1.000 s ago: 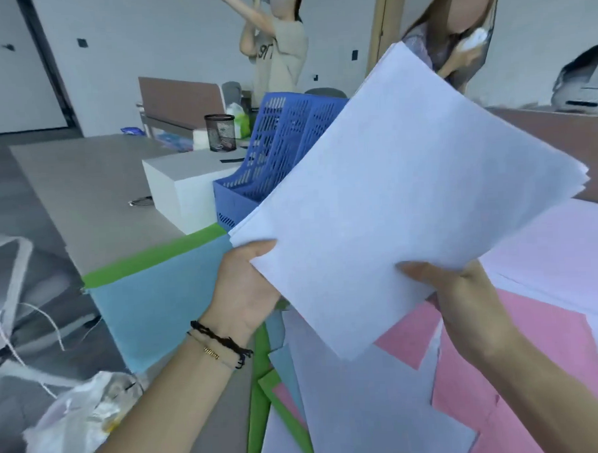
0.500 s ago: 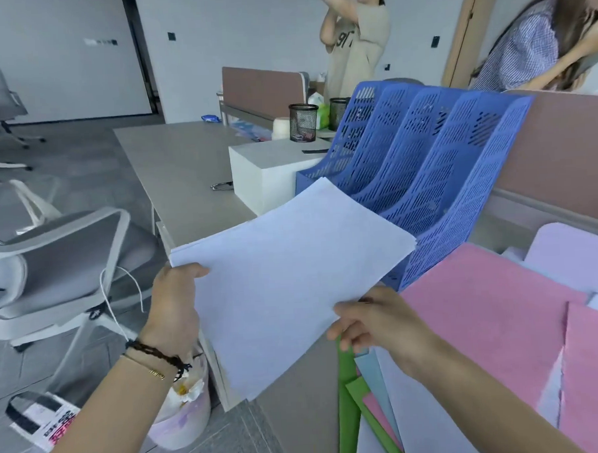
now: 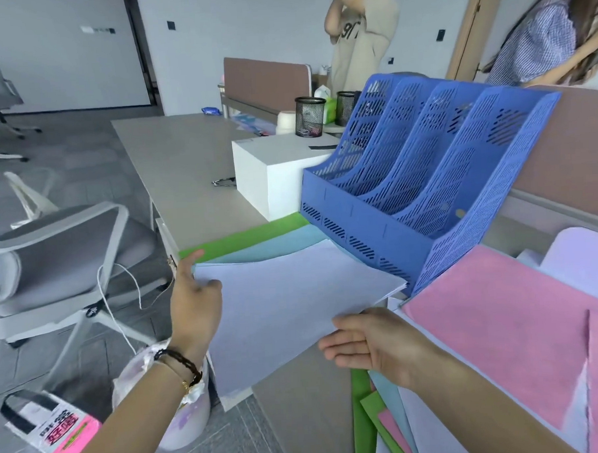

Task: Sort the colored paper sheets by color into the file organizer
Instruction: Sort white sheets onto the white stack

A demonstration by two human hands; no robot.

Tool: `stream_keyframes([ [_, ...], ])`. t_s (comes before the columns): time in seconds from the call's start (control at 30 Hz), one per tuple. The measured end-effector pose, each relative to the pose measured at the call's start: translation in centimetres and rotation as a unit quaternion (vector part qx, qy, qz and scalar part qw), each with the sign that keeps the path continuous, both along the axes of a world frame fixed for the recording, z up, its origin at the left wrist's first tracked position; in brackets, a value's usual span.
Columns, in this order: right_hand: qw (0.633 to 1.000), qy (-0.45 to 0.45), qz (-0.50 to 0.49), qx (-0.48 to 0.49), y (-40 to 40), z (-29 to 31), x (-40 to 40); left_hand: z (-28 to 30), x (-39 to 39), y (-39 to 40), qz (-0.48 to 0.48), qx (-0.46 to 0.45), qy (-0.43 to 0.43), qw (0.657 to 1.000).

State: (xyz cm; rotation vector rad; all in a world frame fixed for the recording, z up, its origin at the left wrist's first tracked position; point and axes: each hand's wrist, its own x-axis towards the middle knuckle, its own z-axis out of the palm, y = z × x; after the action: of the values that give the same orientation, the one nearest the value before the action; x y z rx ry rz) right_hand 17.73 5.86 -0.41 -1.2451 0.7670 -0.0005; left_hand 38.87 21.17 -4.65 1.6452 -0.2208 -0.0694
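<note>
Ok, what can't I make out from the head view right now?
- Sheets lying below the white stack: covered by it.
- Left hand fingers behind the stack: hidden, so is its grip.
- Blue file organizer slot floors: walls block them.
- Pink sheets: cut off by the right edge.
- Mesh cup contents: too small.

The left hand grips the left edge of a white stack; the right hand, fingers straight, supports its near edge. Beyond the hands stands the blue organizer; pink sheets lie right of the right hand.

The grey desk carries a blue file organizer, white box and coloured sheets.
</note>
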Motion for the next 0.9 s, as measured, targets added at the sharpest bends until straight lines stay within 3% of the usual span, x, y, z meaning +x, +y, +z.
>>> stream_keyframes([
  [0.37,0.998,-0.001,-0.040,0.050,-1.2,-0.4,-0.2,-1.2,-0.7,-1.4,-0.007,-0.068,0.004,0.998],
  [0.57,0.996,-0.021,-0.056,0.066,-1.5,0.2,-1.1,-0.6,-0.9,-1.3,-0.018,-0.061,0.008,0.998],
  [0.7,0.995,-0.035,-0.080,0.046,-2.6,1.5,-3.0,0.0,-0.6,-1.1,0.000,-0.039,-0.014,0.999],
  [0.9,0.992,-0.044,-0.119,0.004,-4.7,3.3,-7.4,2.9,-4.2,-3.5,-0.053,-0.060,-0.047,0.996],
])
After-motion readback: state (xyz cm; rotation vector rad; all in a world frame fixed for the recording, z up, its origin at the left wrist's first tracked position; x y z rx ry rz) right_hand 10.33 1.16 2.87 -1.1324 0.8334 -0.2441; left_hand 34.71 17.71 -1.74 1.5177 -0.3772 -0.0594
